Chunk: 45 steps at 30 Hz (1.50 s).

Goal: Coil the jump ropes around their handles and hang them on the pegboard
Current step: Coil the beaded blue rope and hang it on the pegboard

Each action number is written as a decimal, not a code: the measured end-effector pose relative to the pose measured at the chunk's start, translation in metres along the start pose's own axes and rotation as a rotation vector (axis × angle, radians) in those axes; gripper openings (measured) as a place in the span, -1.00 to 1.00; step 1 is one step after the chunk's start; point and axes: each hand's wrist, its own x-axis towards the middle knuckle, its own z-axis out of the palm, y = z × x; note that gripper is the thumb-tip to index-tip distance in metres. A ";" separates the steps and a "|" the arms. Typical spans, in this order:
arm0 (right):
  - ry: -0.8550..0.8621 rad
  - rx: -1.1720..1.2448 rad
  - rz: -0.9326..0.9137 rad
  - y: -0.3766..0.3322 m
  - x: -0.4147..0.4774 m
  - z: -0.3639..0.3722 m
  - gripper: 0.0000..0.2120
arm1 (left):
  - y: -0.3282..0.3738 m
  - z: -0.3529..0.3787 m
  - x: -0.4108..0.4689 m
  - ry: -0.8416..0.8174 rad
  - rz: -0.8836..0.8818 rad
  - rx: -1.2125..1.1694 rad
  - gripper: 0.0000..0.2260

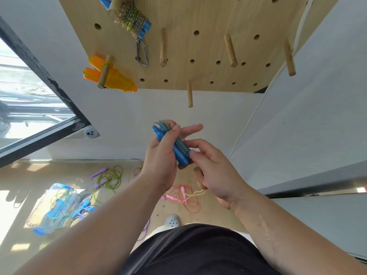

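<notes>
- Pale wall ahead carries the wooden pegboard (208, 20), with two coiled bundles already hung at its left: a braided one (131, 18) and an orange one (113, 78).
- Both hands meet below the board, clamped on the blue handles (179, 153). The left hand (160, 155) wraps the pair mid-length, and the right hand (216, 171) pinches the lower end.
- Handles lie side by side, their long axis slanting from upper left to lower right, with braided rope laid along them.
- A loose tail (198, 193) drops below the right hand towards the floor, so the winding looks unfinished.
- The nearest bare peg (190, 94) juts out above the bundle, and the left hand is nearer to it.
</notes>
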 end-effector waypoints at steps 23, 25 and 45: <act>-0.056 -0.327 -0.118 0.021 -0.048 -0.140 -0.84 | -0.035 0.072 -0.023 -0.397 0.413 1.592 -0.50; -0.076 -0.332 -0.139 0.021 -0.055 -0.154 -0.84 | -0.045 0.084 -0.029 -0.359 0.308 1.432 -0.56; -0.081 -0.811 -0.328 0.052 -0.099 -0.237 -0.77 | -0.103 0.145 -0.071 -0.005 0.083 0.978 -0.69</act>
